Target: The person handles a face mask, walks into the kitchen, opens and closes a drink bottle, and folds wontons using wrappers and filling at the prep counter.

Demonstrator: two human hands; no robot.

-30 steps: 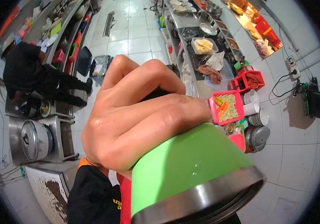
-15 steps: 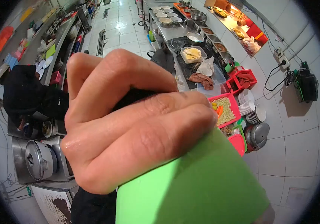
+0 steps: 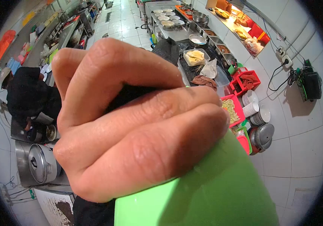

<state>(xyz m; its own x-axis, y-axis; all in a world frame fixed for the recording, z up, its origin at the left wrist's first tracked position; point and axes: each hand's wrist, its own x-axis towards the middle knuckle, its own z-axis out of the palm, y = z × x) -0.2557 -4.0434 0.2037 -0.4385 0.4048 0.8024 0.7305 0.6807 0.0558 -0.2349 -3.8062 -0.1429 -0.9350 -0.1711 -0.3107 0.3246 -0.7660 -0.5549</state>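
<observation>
Very close to the camera, my left hand (image 3: 138,124) fills the middle of the view. Its fingers are bent and closed, knuckles toward the left and fingertips toward the right. They lie along the upper edge of a smooth, light green, plastic-looking object (image 3: 206,192), whose exact kind I cannot make out. The thumb and palm are hidden. The green object reaches down past the bottom of the view, with the hand's shadow across it. My right hand does not show.
At right are a pink tray of cut food (image 3: 231,111), stacked white bowls (image 3: 259,115) and a lidded pot (image 3: 264,135). A steel counter (image 3: 176,34) carries a butter-yellow tub (image 3: 196,57). At left, a person in black (image 3: 31,94) stands near a large pot (image 3: 42,164).
My left hand looks slightly larger, and its knuckles sit a little further left. Hand and green object now cover more of the pink tray. The person at left has shifted slightly.
</observation>
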